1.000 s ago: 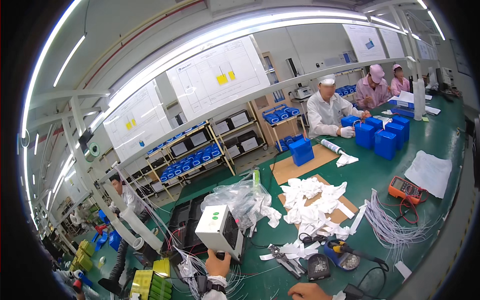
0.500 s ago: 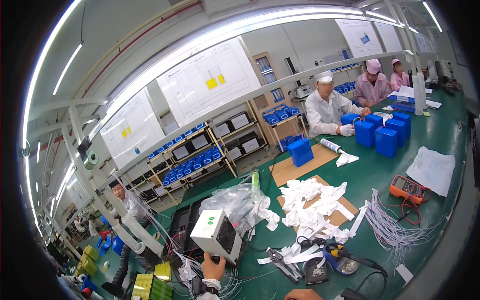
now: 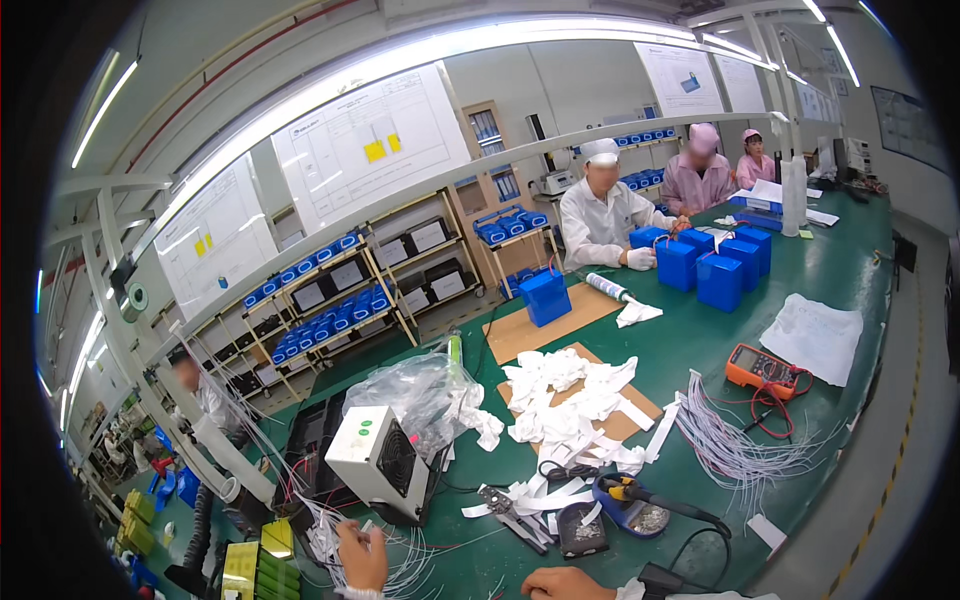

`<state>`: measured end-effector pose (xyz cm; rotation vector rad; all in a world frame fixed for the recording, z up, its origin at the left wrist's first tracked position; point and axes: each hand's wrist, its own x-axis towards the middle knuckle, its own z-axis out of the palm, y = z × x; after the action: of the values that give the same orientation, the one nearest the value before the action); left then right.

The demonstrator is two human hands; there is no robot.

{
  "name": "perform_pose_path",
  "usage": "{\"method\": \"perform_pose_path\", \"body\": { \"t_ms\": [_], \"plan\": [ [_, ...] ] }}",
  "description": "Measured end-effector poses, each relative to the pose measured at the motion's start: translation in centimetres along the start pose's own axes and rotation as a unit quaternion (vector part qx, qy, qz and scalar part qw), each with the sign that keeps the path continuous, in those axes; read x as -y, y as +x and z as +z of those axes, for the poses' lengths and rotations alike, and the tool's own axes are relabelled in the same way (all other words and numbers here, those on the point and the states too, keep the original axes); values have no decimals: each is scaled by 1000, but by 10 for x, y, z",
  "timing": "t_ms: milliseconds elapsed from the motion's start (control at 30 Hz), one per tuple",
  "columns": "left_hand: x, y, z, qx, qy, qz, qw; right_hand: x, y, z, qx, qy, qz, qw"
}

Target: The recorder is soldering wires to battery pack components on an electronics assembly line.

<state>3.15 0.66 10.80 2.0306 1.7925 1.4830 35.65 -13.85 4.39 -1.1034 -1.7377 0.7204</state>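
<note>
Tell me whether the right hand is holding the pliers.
No, the pliers lie on the green table among white strips, apart from the right hand.

Fan box (image 3: 378, 460) blocks room beyond left grip (image 3: 362, 557)

Factory assembly floor, electrical work, apparently battery packs. Long green workbench (image 3: 690, 345) shared by several workers; nearest co-worker (image 3: 600, 222) in white cap and smock, others beyond in pink. Blue-wrapped packs (image 3: 720, 283) with wire leads clustered on the bench, more on metal-framed racks behind. Electrician's kit within reach: orange multimeter (image 3: 758, 368), soldering iron (image 3: 626, 490) in its stand, wire strippers (image 3: 514, 519), boxy white fan unit (image 3: 360, 440), bundled pale wires (image 3: 735, 435). Instruction sheets (image 3: 370, 135) hung overhead; fluorescent tubes (image 3: 106, 112), yellow floor marking (image 3: 888, 470) along the aisle.
</note>
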Motion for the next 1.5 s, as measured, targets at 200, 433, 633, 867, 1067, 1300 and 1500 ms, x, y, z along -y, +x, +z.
{"method": "perform_pose_path", "body": {
  "t_ms": [200,433,633,867,1067,1300,1500],
  "plan": [
    [-101,-80,-35,124,-109,141,976,15,0,-8,-13,-10,16,1000],
    [-113,-136,25,181,-131,171,959,5,1,-4,-1,-12,34,999],
    [-106,-143,33,181,-89,137,970,23,5,-5,3,38,132,991],
    [-104,-141,35,193,-86,175,962,41,2,-11,-21,62,82,994],
    [-109,-139,25,191,-91,135,968,23,7,-24,-102,55,87,989],
    [-92,-113,4,195,-157,3,968,35,19,-61,-92,83,118,985],
    [-94,-105,-10,171,-272,-115,940,31,24,-77,126,-31,110,985]
  ]
}}
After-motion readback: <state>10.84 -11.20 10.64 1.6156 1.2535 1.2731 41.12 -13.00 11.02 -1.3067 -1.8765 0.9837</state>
